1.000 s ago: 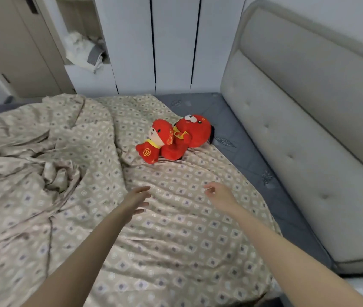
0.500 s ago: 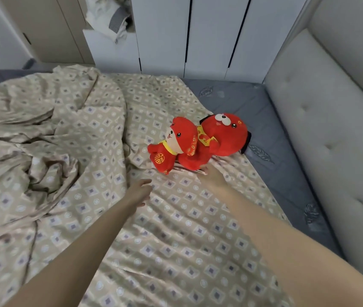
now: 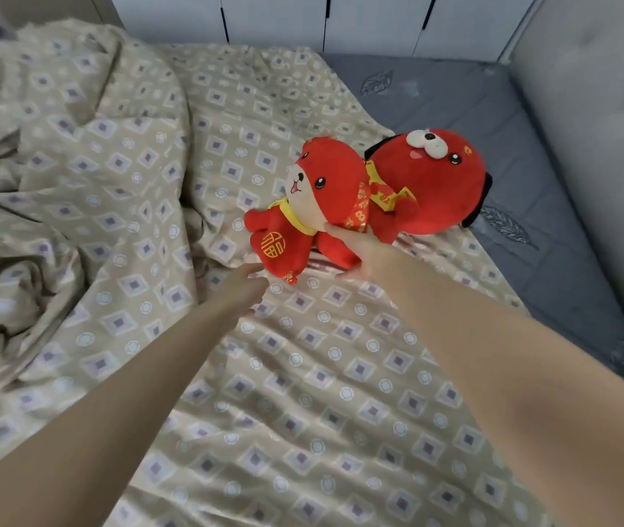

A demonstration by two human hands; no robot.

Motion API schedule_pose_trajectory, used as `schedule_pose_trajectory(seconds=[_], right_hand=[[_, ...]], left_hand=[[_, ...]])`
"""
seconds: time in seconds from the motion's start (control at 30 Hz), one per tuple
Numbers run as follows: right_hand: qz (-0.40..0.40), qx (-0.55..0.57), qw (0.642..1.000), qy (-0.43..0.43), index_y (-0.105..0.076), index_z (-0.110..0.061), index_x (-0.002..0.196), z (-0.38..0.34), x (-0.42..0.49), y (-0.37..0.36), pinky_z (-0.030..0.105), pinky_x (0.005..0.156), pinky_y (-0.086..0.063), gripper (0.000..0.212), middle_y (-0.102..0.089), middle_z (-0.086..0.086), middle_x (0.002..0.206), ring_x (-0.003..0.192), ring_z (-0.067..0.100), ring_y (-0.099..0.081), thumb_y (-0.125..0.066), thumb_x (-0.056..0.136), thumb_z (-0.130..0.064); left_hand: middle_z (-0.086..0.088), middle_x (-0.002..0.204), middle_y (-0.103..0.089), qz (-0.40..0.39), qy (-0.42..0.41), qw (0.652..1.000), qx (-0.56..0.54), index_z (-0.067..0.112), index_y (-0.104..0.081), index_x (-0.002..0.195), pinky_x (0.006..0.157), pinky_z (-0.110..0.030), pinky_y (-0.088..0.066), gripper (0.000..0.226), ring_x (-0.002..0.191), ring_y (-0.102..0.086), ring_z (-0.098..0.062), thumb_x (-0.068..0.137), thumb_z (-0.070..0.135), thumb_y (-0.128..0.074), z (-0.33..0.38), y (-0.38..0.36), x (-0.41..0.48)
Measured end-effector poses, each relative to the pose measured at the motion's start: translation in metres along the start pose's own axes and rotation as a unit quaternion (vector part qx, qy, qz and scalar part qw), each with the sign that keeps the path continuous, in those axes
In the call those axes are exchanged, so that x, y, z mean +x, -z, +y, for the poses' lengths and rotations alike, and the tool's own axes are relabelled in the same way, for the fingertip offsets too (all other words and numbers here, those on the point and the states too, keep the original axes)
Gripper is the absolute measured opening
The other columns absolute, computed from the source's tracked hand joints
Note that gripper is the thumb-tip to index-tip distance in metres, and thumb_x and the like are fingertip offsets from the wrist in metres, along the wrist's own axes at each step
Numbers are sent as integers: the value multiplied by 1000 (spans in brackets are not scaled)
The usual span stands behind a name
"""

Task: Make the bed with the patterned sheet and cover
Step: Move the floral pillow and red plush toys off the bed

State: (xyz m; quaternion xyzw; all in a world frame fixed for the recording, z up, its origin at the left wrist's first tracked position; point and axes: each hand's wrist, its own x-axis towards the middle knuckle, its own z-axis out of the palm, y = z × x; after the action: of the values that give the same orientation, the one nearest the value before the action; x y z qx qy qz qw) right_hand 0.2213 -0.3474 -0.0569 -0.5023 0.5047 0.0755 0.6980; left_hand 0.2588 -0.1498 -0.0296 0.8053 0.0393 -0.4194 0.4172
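At the smaller plush toy (image 3: 302, 211), my right hand (image 3: 359, 256) grips, with the thumb over its yellow scarf and the fingers curled beneath its body. The record from 1 second ago shows both hands short of the toy and empty, so the change is this grasp. My left hand (image 3: 243, 289) sits just short of the toy's lower foot, fingers extended and holding nothing. The 2 hands are apart.

A larger round plush (image 3: 432, 184) lies touching the toy on its far right side. The patterned sheet (image 3: 321, 374) lies rumpled under the toy and toward me. The cover (image 3: 55, 184) is bunched well left of the toy. Grey mattress (image 3: 493, 108) is exposed right of the toy.

Assessment: clearing of the 2 toys is under way, and spreading cannot start until both are off the fabric.
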Motion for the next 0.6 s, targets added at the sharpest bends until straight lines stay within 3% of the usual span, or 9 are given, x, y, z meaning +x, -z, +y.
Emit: schedule_pose_trajectory(seconds=[0.13, 0.2, 0.33, 0.4, 0.43, 0.53, 0.6], right_hand=[[-2, -26, 1000, 1, -35, -17, 141, 1, 12, -1, 42, 84, -55, 71, -43, 8, 142, 120, 27, -50, -72, 83, -34], [4, -4, 1000, 9, -42, -11, 136, 0, 10, 1, 37, 87, -54, 56, -47, 8, 136, 110, 23, -53, -68, 87, -23], [83, 80, 993, 12, -54, -15, 105, -4, -1, 11, 39, 87, -54, 33, -51, 4, 90, 83, 19, -50, -54, 86, 12], [107, 54, 992, 37, -51, -17, 82, -1, -8, 20, 31, 72, -52, 37, -47, 4, 70, 66, 16, -45, -57, 72, 18], [95, 11, 994, 53, -49, -17, 79, 1, -13, 26, 31, 67, -49, 40, -47, 4, 67, 64, 17, -46, -58, 64, 19], [18, -108, 990, 92, -45, -17, 106, 4, -34, 44, 37, 84, -52, 61, -56, 5, 92, 84, 18, -56, -74, 62, 12], [-27, -153, 982, 108, -42, -20, 112, 2, -46, 53, 30, 83, -49, 66, -52, 1, 100, 91, 14, -53, -84, 64, -5]], left_hand=[[-5, 114, -50, 9, 13, 1000, 5, 21, -42, 139, 85, -33, -44, 45, 102, -53, -21, 95, 11, -43, -10, 3, 8], [-5, 116, -50, 16, 15, 1000, 2, 20, -42, 139, 84, -32, -43, 45, 103, -52, -21, 95, 10, -43, -10, 5, 6], [-5, 114, -50, 10, -2, 1000, -9, 19, -44, 138, 85, -32, -43, 43, 101, -51, -20, 95, 11, -43, 8, 5, 0], [-5, 112, -51, 4, -19, 1000, -13, 18, -45, 136, 85, -33, -41, 41, 99, -50, -20, 95, 12, -45, 19, 5, -4], [-6, 114, -51, -1, -25, 1000, -14, 18, -45, 136, 84, -33, -41, 41, 102, -50, -21, 95, 12, -45, 25, 4, -5], [-4, 116, -52, -15, -35, 999, -10, 18, -42, 139, 85, -33, -40, 47, 107, -50, -21, 93, 8, -46, 41, 0, -7], [-1, 115, -51, -26, -47, 999, -1, 20, -40, 141, 81, -31, -41, 54, 103, -49, -20, 91, 2, -44, 48, -4, -6]])
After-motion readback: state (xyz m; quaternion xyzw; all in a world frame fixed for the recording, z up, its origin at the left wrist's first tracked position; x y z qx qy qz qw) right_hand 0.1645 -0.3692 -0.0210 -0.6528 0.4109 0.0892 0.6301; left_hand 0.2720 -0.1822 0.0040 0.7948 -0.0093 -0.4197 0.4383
